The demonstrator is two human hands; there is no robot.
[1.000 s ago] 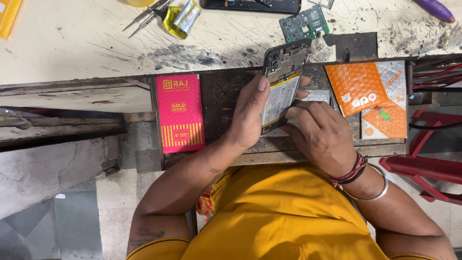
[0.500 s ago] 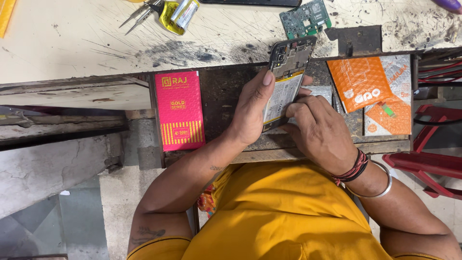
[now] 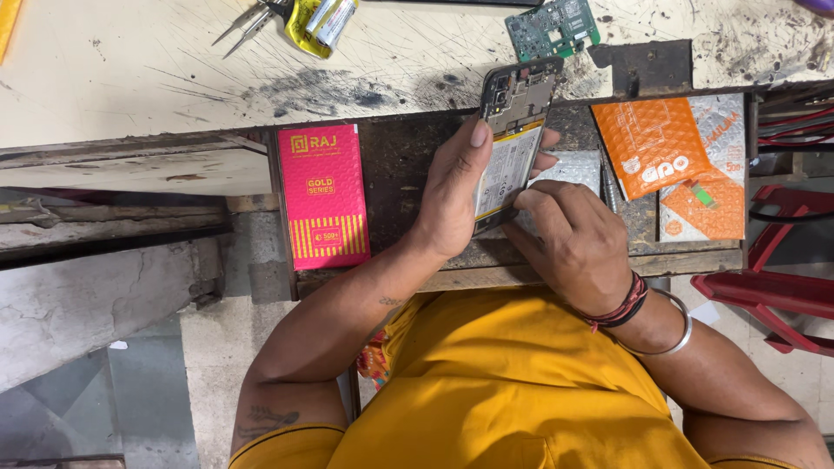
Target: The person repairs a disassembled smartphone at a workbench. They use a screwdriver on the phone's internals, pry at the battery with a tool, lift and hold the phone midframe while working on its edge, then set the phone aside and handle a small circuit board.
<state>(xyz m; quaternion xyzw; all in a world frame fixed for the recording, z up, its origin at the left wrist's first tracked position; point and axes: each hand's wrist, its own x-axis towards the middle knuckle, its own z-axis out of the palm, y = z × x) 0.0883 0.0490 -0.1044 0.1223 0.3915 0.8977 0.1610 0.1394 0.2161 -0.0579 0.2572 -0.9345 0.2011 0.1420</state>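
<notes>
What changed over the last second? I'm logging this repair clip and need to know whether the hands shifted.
Little changed. The left hand keeps gripping the opened black phone with its back cover off, and the right hand stays at its lower edge, fingers on the white battery. The green circuit board, pink rectangular box and orange bubble pouch stayed put.

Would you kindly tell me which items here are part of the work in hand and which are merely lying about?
In hand:
opened phone
left hand
right hand

Lying about:
green circuit board
tweezers
pink box
orange packets
</notes>
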